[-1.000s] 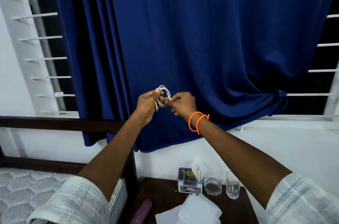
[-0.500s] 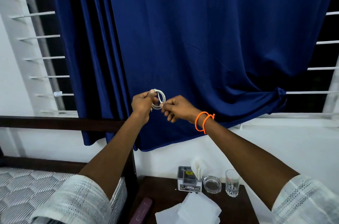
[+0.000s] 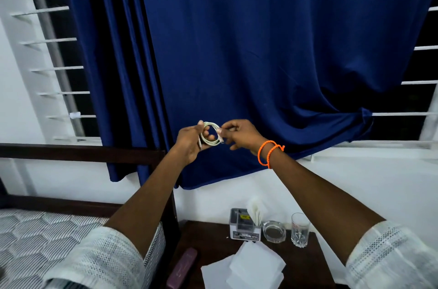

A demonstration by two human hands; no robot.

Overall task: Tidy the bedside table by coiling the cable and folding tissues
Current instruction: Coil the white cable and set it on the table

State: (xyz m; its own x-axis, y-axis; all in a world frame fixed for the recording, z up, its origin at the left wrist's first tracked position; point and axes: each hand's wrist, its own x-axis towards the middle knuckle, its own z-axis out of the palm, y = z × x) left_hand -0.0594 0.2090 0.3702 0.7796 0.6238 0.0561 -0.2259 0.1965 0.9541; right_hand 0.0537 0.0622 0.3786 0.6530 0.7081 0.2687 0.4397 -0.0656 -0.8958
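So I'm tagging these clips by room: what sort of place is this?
Most likely a bedroom: a bed with a dark wooden headboard, a bedside table beside it, and a blue curtain over a barred window.

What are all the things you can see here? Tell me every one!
cable: one, white, coiled, held up before the curtain
curtain: one, dark blue, over the window
tissues: several, white, lying on the bedside table
bedside table: one, dark wood, below the window
tissue holder: one, grey, at the table's back
ashtray: one, clear glass, beside the holder
glass: one, clear, beside the ashtray
bed: one, patterned grey, left of the table
left hand: holds the coil
right hand: pinches the coil, orange bands on wrist
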